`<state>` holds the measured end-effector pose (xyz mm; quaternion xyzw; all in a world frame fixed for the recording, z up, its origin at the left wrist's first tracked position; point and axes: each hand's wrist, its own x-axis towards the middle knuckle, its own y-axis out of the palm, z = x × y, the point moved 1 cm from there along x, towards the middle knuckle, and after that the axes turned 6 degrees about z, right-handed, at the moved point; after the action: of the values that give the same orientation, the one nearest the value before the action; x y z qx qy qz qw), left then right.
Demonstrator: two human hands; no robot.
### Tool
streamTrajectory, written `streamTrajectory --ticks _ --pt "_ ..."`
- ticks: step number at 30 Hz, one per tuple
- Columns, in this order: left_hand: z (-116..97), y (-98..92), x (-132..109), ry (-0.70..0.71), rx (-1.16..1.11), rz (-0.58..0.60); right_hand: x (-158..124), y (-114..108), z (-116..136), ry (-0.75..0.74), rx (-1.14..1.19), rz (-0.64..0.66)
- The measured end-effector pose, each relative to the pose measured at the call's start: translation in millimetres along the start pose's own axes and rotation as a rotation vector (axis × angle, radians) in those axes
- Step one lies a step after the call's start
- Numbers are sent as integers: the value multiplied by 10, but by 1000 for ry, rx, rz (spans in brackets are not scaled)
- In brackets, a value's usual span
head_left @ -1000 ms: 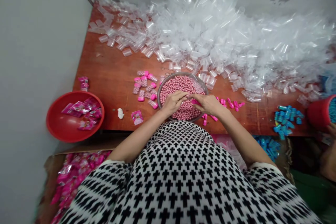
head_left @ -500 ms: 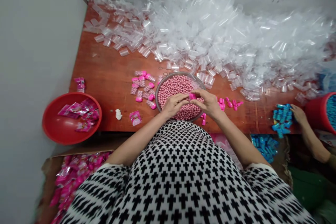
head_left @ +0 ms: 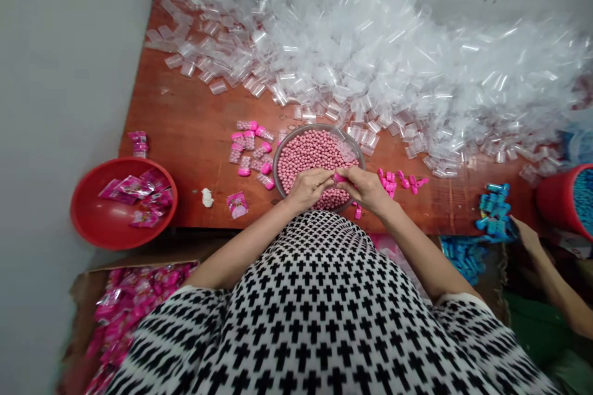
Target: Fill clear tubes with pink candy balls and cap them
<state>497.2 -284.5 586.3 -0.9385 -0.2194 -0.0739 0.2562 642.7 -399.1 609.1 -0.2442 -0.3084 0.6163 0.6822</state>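
My left hand (head_left: pixel 309 189) and my right hand (head_left: pixel 367 187) meet over a round bowl (head_left: pixel 275 174) of pink beads (head_left: pixel 310 151). A bright pink cap (head_left: pixel 340 177) sits between the fingertips, pinched by my right thumb and fingers. My left fingers are closed against it, and whatever they hold is hidden. A clear plastic tube (head_left: pixel 345 149) lies on the beads at the bowl's right side. Left of the bowl are several small bead-filled bottles with pink caps (head_left: pixel 249 141). Loose pink caps (head_left: pixel 388 181) lie to the right of the bowl.
A big heap of clear tubes (head_left: pixel 370 62) covers the table's back. At left stand a red basin (head_left: pixel 78 216) with pink packets and a box of pink packets (head_left: pixel 134 302) below. At right, another person's hand (head_left: pixel 525 236) is beside blue bottles (head_left: pixel 493 210) and a red bucket (head_left: pixel 553 197).
My hands have drawn closer together around the pink cap, and my right fingers have come down over it. The other person's hand has moved down toward the table edge.
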Motion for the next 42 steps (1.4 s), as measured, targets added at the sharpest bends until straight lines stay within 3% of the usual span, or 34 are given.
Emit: streamTrajectory --ticks 4,9,12,17,20,23,26,35,39,42 --pt "48 24 23 -128 -146 -7 39 -12 -49 98 212 -59" --pt "134 68 30 -389 -662 -233 -52 -55 -17 299 1021 -138" --pt "138 60 20 -421 -717 -256 -124 -16 -32 329 1259 -174" --pt "82 2 4 -239 -403 -177 -99 38 -99 376 1252 -191" --pt "51 -4 -10 -121 -246 -141 -45 43 -78 412 1295 -1" --pt "35 24 -39 -109 -219 -125 -10 99 -26 463 1379 149" --pt "19 55 -67 -123 -248 -137 23 198 28 519 1463 116" --pt "-23 74 -26 -95 -219 -200 189 394 189 577 1494 -196" --pt "69 23 10 -115 -172 -182 321 449 178 621 1516 -132" --pt "268 -139 -2 -187 -234 -228 442 430 140 578 1492 -31"
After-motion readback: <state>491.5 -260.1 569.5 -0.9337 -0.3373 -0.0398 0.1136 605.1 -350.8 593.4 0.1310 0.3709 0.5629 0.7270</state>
